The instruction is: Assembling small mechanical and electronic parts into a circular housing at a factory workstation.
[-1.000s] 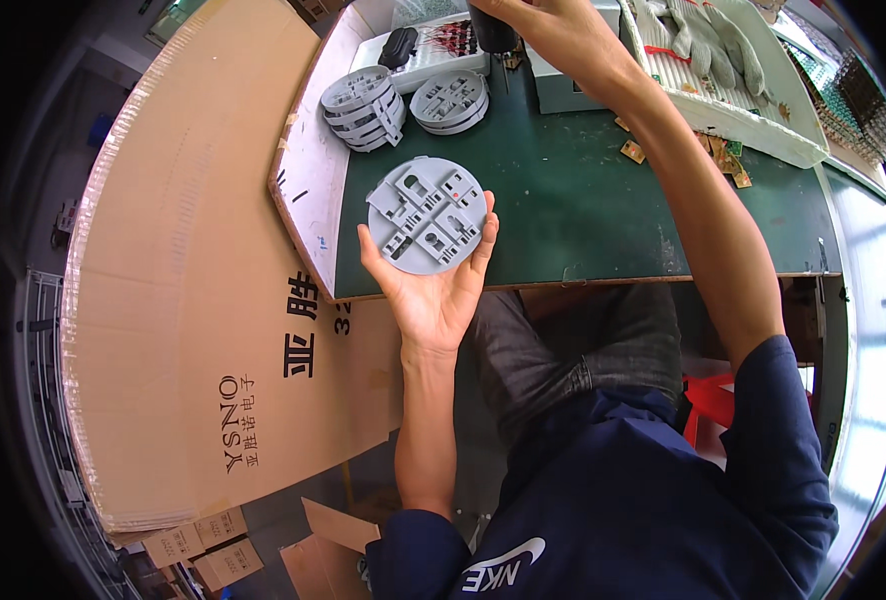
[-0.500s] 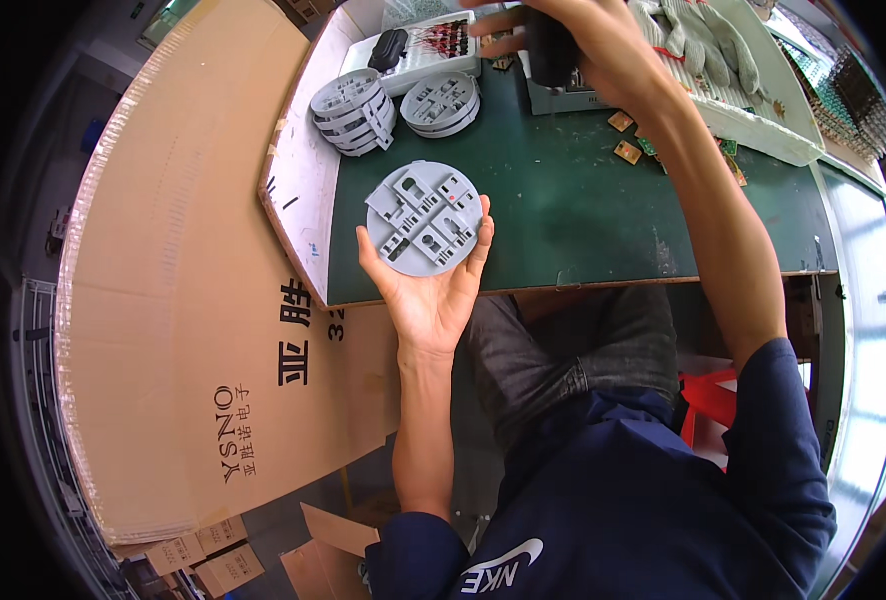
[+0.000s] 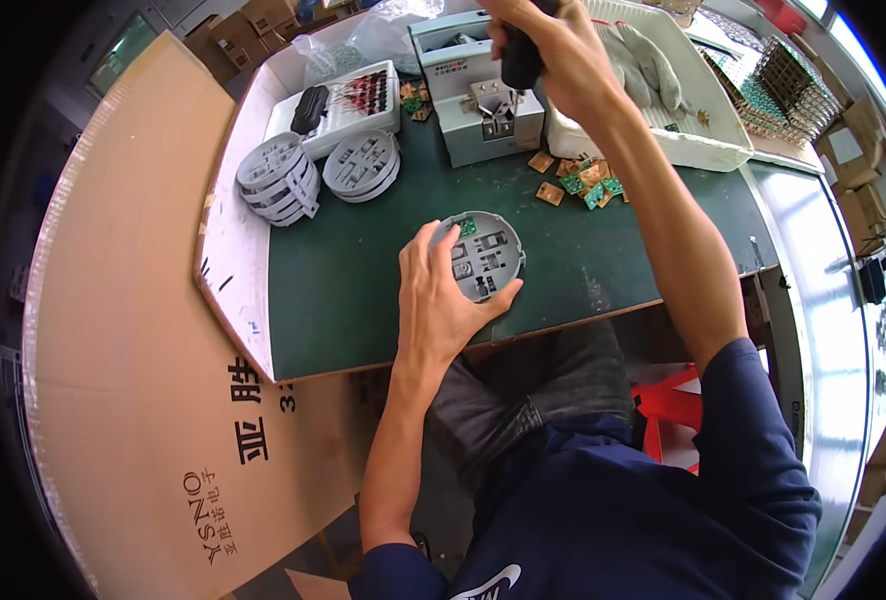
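My left hand (image 3: 433, 295) grips a round grey plastic housing (image 3: 498, 250) from its left, thumb at the near rim and fingers over the far-left rim. The housing's hollow side faces up, low over the green tabletop, with a small green circuit board (image 3: 467, 228) inside near the fingers. My right hand (image 3: 563, 50) is closed round a black electric screwdriver (image 3: 523, 62), its lower end pointing down at a grey screw feeder (image 3: 491, 140). Whether its tip touches the feeder, I cannot tell.
Two stacks of grey round housings (image 3: 363, 165) stand at the left, before a white tray (image 3: 383, 115) of red-and-black wired parts. Small copper and green boards (image 3: 593, 180) lie right of the feeder. A white foam box (image 3: 703, 145) holds gloves (image 3: 648, 65). A raised white side wall (image 3: 238, 250) edges the table.
My left hand has turned the housing over, so its hollow side now shows, and brought it lower over the table. The right hand keeps the screwdriver by the feeder; the view has shifted.
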Action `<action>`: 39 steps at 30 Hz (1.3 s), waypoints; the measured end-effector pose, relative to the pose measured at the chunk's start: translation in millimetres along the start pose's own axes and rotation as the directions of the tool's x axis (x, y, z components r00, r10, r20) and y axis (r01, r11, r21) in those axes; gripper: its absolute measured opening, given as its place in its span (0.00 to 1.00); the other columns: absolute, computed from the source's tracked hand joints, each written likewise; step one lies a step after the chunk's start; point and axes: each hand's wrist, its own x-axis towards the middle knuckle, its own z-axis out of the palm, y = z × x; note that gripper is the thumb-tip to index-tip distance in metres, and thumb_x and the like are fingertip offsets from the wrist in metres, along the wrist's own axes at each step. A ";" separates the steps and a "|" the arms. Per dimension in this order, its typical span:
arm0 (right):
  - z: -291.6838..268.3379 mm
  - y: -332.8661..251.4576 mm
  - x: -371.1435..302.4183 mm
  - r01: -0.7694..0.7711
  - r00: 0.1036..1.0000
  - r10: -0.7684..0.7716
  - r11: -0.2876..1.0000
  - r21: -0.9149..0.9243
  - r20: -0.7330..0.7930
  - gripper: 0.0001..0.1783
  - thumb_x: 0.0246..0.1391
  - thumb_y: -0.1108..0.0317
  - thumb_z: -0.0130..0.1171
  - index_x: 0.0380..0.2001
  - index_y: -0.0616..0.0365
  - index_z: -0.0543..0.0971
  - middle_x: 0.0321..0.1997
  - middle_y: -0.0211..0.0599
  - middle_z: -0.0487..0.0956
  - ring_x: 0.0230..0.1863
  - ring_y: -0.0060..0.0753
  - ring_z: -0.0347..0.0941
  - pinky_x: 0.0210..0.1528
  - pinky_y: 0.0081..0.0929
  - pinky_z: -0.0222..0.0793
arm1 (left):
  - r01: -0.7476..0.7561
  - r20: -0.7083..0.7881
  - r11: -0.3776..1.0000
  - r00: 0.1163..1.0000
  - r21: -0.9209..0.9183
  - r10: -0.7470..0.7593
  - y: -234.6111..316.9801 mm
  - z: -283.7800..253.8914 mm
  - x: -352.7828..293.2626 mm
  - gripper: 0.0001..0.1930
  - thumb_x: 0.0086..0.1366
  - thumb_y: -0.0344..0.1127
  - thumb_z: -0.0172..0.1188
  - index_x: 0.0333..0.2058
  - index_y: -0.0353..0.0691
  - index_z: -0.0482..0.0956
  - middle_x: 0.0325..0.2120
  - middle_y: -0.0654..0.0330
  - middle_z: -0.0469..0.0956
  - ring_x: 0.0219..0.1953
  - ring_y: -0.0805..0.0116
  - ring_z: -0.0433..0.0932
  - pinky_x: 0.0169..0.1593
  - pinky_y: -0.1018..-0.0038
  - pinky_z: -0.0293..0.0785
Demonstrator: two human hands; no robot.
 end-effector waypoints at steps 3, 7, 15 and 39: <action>6.7 13.9 18.4 0.065 0.998 -0.064 0.998 -0.027 0.022 0.19 0.60 0.53 0.68 0.39 0.54 0.72 0.25 0.24 0.72 0.25 0.17 0.67 0.30 0.23 0.65 | 0.010 0.041 0.998 0.999 0.055 -0.012 -3.1 3.6 2.7 0.45 0.50 0.55 0.78 0.59 0.32 0.71 0.61 0.43 0.67 0.61 0.43 0.68 0.63 0.52 0.68; 9.4 43.1 30.0 0.118 0.992 -0.117 0.992 -0.034 0.039 0.18 0.60 0.56 0.68 0.41 0.54 0.72 0.25 0.24 0.72 0.25 0.17 0.66 0.27 0.22 0.62 | 0.018 0.050 0.997 0.999 0.080 -0.022 -4.8 8.9 2.8 0.45 0.51 0.56 0.78 0.59 0.32 0.71 0.62 0.43 0.67 0.61 0.44 0.68 0.64 0.52 0.67; 11.7 40.6 -15.9 0.009 0.998 -0.010 1.000 0.021 0.063 0.16 0.62 0.57 0.67 0.33 0.57 0.75 0.22 0.26 0.74 0.22 0.18 0.70 0.26 0.21 0.66 | 0.047 0.052 0.998 0.997 0.046 -0.049 -14.8 14.6 -4.8 0.45 0.52 0.57 0.77 0.59 0.32 0.70 0.62 0.44 0.66 0.60 0.45 0.69 0.63 0.52 0.68; 61.4 68.9 -75.6 -0.186 0.959 0.163 0.979 0.080 0.230 0.14 0.63 0.62 0.68 0.38 0.56 0.73 0.23 0.26 0.75 0.22 0.17 0.70 0.24 0.20 0.64 | 0.027 0.042 0.999 0.999 0.021 -0.028 -26.3 18.9 -17.7 0.46 0.51 0.56 0.78 0.60 0.33 0.67 0.61 0.43 0.66 0.62 0.44 0.67 0.64 0.52 0.67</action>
